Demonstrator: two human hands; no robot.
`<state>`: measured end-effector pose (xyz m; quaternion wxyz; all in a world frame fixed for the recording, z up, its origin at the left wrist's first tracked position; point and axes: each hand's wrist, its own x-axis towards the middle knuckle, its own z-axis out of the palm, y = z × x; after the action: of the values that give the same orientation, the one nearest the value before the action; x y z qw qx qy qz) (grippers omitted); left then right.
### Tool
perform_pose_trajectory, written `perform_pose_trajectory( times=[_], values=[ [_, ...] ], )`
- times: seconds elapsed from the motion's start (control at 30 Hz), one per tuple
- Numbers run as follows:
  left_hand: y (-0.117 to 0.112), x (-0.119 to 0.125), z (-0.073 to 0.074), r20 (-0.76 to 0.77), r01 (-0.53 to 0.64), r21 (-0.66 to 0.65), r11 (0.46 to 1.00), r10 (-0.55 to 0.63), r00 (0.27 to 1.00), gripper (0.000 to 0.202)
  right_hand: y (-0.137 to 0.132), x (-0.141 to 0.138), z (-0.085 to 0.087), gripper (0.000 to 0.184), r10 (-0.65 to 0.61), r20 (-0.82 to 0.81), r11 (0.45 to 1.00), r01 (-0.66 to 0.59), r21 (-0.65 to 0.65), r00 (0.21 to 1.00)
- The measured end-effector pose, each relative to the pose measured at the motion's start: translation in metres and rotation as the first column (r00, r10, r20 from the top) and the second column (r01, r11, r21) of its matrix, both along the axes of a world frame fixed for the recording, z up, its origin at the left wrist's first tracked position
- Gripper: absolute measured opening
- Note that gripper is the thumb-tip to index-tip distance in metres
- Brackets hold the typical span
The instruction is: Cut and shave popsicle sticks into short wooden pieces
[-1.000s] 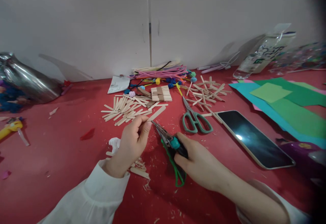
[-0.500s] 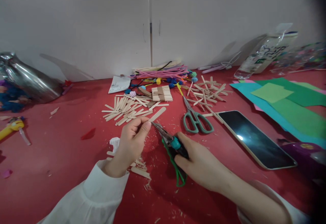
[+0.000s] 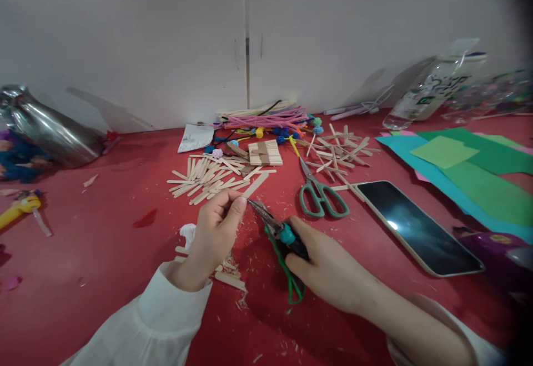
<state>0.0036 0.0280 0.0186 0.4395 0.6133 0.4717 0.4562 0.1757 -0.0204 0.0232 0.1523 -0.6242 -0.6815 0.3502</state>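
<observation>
My left hand (image 3: 217, 235) pinches a wooden craft stick (image 3: 255, 185) between thumb and fingers, its far end pointing up and right. In my right hand (image 3: 322, 257) is a pair of needle-nose pliers (image 3: 272, 222) with teal and black handles. The plier tips meet the stick's near end, close by my left thumb; whether they grip it is too small to tell. A green pipe cleaner loop (image 3: 295, 292) lies under the pliers. Wood splinters and stick pieces (image 3: 230, 281) lie beside my left wrist.
Loose craft sticks (image 3: 195, 180) and a banded bundle (image 3: 266, 154) lie ahead, with pink pipe cleaners (image 3: 266, 119) behind. Scissors (image 3: 318, 195), a phone (image 3: 416, 227), coloured paper (image 3: 491, 188) and a plastic bottle (image 3: 425, 91) are at right. A metal jug (image 3: 58, 133) stands left.
The craft stick has turned slightly in my left fingers, its far end shifting a little up and left. Both hands and the pliers stay nearly where they were.
</observation>
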Motion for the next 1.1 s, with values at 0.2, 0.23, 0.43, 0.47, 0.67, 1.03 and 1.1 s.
perform_pose_trajectory(
  times=[0.2, 0.23, 0.43, 0.47, 0.67, 1.03, 1.1],
  values=[
    [-0.0008, 0.0011, 0.0023, -0.022, -0.013, 0.034, 0.999, 0.014, 1.000, 0.023, -0.0002, 0.0000, -0.0002, 0.018, -0.010, -0.011, 1.000, 0.010, 0.013, 1.000],
    [-0.0008, 0.0012, 0.0024, -0.021, -0.012, 0.039, 0.999, 0.013, 1.000, 0.023, -0.0003, 0.0001, -0.0003, 0.018, -0.011, -0.011, 1.000, 0.011, 0.012, 1.000],
    [-0.0023, 0.0024, 0.0035, -0.040, -0.001, 0.059, 0.998, 0.003, 0.999, 0.021, -0.0006, 0.0007, 0.0006, 0.018, -0.011, -0.011, 1.000, 0.012, 0.021, 1.000],
    [-0.0027, 0.0027, 0.0036, -0.037, 0.003, 0.057, 0.998, -0.001, 0.999, 0.020, -0.0005, 0.0007, 0.0007, 0.018, -0.010, -0.011, 1.000, 0.011, 0.025, 1.000],
    [-0.0031, 0.0026, 0.0008, 0.017, 0.005, 0.039, 0.999, -0.005, 1.000, 0.019, 0.0002, 0.0003, 0.0001, 0.018, 0.000, -0.032, 1.000, 0.001, 0.020, 0.999],
    [-0.0024, 0.0010, 0.0023, 0.006, -0.012, 0.053, 0.999, 0.012, 1.000, 0.019, 0.0009, 0.0014, -0.0019, 0.017, 0.000, -0.025, 1.000, 0.000, 0.013, 1.000],
    [-0.0030, 0.0014, 0.0036, -0.012, -0.010, 0.064, 0.998, 0.011, 1.000, 0.019, 0.0005, 0.0012, -0.0014, 0.018, -0.001, -0.022, 1.000, 0.001, 0.013, 1.000]
  ],
)
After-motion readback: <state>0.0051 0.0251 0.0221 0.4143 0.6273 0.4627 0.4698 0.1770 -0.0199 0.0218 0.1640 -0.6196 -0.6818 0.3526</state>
